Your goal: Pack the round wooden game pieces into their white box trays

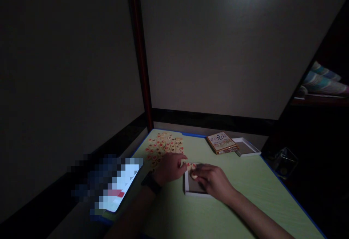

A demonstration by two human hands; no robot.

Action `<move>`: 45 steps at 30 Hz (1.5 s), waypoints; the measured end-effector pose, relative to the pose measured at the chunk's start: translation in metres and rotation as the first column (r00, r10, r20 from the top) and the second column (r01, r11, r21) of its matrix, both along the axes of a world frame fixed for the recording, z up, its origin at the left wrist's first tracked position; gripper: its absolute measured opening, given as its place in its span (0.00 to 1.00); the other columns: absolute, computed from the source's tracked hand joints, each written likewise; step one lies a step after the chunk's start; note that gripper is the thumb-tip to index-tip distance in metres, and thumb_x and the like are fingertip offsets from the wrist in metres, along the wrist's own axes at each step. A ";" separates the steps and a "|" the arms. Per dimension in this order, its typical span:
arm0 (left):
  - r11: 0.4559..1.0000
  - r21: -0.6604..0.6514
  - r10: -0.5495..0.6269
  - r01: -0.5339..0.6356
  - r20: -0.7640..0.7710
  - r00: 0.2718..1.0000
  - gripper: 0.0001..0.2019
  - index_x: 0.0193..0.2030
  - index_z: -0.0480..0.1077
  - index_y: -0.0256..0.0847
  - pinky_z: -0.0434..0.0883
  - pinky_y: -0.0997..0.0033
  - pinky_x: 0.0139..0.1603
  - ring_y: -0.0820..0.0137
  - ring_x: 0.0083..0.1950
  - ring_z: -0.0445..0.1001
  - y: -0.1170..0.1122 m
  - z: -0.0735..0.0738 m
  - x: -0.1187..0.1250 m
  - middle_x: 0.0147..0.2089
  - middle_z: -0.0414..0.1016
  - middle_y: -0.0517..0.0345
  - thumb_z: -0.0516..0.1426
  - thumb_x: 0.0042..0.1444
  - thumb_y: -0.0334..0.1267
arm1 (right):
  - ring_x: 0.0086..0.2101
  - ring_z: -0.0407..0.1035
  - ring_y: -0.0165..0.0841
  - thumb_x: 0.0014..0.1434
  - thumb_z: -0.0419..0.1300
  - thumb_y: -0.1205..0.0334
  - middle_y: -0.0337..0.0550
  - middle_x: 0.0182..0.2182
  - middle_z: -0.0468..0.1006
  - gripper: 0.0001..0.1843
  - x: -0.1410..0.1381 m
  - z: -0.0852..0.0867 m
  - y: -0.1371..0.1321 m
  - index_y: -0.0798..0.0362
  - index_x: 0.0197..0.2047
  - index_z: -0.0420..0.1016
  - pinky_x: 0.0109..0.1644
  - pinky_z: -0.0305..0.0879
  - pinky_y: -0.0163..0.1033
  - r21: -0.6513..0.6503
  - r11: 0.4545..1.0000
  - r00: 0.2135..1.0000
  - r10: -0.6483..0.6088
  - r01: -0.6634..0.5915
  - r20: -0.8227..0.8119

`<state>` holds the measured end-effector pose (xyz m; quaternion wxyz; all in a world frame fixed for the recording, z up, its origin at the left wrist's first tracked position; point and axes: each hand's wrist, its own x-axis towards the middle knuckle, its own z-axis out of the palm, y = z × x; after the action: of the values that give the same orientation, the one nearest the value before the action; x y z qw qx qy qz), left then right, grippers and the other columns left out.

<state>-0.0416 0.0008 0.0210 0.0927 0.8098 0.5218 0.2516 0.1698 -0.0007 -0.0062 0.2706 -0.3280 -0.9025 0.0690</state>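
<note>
My left hand [169, 167], with a dark watch on the wrist, rests on the green mat beside a spread of small pale tiles with red marks [163, 147]; its fingers pinch a tile at the edge of a shallow white tray [187, 188]. My right hand [213, 181] lies over that tray, fingers curled around a small tile at its top edge. A few tiles [191, 166] show between the two hands. The tray's inside is mostly hidden by my right hand.
A green mat with a blue border [245, 199] covers the low table. A small printed box [222, 142] and a white box lid [247, 147] lie at the far right. A lit phone or tablet [120, 190] sits at the left edge. Walls close behind.
</note>
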 end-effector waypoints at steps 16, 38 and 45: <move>1.000 -0.021 -0.007 0.004 -0.113 0.994 0.11 0.32 0.75 0.41 0.67 0.70 0.40 0.66 0.37 0.76 0.001 -0.013 0.008 0.33 0.80 0.53 0.51 0.58 0.35 | 0.40 0.75 0.34 0.63 0.55 0.67 0.42 0.39 0.82 0.17 -0.016 0.002 0.001 0.43 0.48 0.81 0.44 0.69 0.35 -0.001 0.999 0.992 0.045 -0.045 0.120; 1.000 -0.017 -0.005 0.003 -0.106 0.994 0.11 0.35 0.76 0.41 0.67 0.69 0.44 0.65 0.39 0.76 0.003 -0.015 0.007 0.36 0.80 0.53 0.51 0.56 0.32 | 0.38 0.77 0.37 0.58 0.59 0.68 0.40 0.37 0.83 0.13 -0.013 -0.006 0.006 0.47 0.43 0.80 0.43 0.70 0.38 -0.052 0.993 0.993 -0.099 0.102 0.061; 1.000 -0.017 0.010 -0.012 -0.131 0.991 0.09 0.32 0.74 0.40 0.65 0.70 0.37 0.66 0.33 0.73 0.001 -0.012 0.008 0.31 0.77 0.54 0.53 0.56 0.38 | 0.37 0.76 0.36 0.58 0.58 0.69 0.41 0.36 0.83 0.11 -0.004 -0.004 0.008 0.49 0.41 0.80 0.41 0.68 0.36 -0.076 0.987 0.990 -0.142 0.143 0.021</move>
<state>-0.0339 0.0014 0.0088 0.0641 0.8209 0.5333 0.1938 0.1663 0.0072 -0.0104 0.2548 -0.4024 -0.8755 0.0816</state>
